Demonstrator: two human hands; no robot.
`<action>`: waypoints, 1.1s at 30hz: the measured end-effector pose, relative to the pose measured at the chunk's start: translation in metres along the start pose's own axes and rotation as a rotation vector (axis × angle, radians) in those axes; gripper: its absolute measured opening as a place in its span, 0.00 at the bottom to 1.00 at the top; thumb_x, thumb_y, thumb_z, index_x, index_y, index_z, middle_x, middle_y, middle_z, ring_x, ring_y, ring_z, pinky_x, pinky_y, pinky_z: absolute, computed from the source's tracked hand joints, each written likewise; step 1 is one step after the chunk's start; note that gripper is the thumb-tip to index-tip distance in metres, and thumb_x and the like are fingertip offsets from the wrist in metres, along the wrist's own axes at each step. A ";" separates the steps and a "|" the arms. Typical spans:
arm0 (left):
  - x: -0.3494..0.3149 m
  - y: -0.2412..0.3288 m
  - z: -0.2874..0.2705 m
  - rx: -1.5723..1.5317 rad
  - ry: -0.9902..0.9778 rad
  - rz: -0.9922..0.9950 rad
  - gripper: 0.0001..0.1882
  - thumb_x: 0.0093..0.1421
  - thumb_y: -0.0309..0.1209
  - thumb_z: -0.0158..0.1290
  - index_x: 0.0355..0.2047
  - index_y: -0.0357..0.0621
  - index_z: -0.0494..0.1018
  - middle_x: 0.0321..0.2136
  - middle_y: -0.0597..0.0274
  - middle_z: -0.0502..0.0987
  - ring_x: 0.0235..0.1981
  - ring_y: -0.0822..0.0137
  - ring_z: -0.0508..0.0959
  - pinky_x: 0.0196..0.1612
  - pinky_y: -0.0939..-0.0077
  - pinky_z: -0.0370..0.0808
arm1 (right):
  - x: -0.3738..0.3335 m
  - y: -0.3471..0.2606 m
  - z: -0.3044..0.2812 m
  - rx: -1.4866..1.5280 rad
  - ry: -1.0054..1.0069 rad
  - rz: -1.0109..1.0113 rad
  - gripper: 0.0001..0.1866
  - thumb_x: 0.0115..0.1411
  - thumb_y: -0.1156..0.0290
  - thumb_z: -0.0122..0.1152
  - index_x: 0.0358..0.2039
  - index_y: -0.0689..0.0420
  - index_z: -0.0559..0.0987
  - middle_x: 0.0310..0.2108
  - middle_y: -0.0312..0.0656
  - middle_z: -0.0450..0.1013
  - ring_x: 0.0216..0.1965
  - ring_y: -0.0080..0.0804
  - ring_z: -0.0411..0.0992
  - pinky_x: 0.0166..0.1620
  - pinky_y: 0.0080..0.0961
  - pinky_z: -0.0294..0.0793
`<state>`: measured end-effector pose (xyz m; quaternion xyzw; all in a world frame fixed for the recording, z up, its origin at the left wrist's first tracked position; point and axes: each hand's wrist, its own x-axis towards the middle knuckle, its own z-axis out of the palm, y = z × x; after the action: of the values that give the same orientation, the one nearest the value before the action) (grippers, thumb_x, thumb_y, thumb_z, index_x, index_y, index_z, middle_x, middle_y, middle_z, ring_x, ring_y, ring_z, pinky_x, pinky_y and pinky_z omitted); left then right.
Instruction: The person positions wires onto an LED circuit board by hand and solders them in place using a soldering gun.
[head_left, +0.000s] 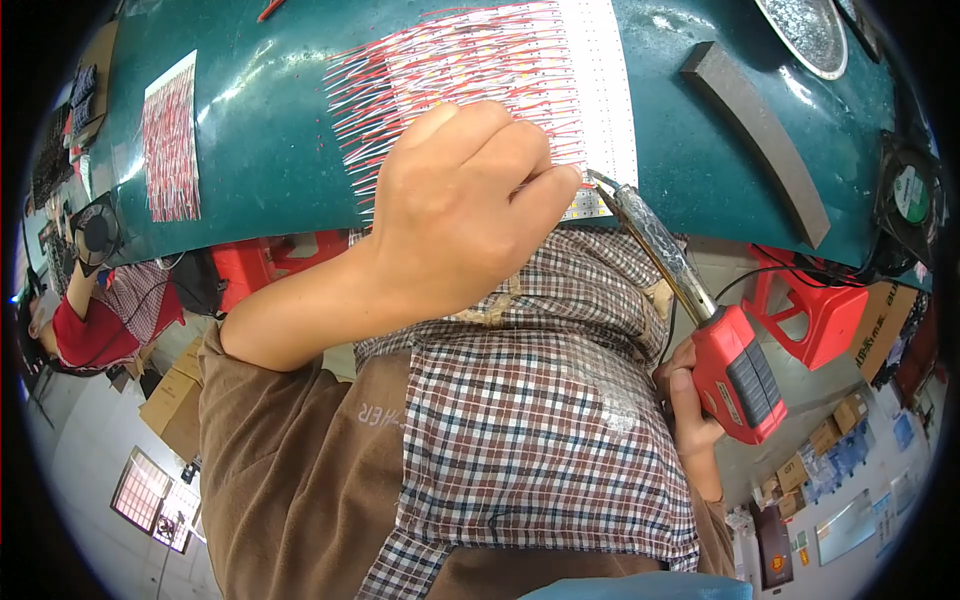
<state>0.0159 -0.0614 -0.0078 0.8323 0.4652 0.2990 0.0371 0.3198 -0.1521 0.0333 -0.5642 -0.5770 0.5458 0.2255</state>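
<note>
My left hand (455,200) is closed in a pinch over the near right part of a white circuit-board sheet (605,90). Whatever its fingertips hold is too small or hidden to make out. Rows of thin red and white wires (470,60) cover the sheet and stick out past its left side; the right strip is bare of wires. In my right hand (690,405) is a red and black soldering gun (738,375), gripped by its handle. Its long metal barrel points up and left, with the tip beside my left fingertips at the board's near edge.
A smaller wired board (172,140) lies at the left of the green table (270,130). On the right are a dark curved bar (760,140), a metal dish (808,35) and a small fan (905,190). Red stools (815,320) stand below the edge. Another person (110,320) sits far left.
</note>
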 end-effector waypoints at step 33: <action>-0.003 0.006 -0.006 -0.024 -0.013 -0.031 0.19 0.38 0.22 0.62 0.35 0.47 0.82 0.22 0.69 0.68 0.23 0.67 0.68 0.26 0.71 0.62 | -0.006 0.000 0.006 0.152 0.129 0.083 0.12 0.59 0.75 0.55 0.42 0.67 0.71 0.27 0.41 0.66 0.21 0.23 0.61 0.28 0.21 0.63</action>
<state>0.0160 -0.0690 -0.0020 0.8264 0.4743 0.2984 0.0549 0.3161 -0.1599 0.0338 -0.6029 -0.4942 0.5594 0.2817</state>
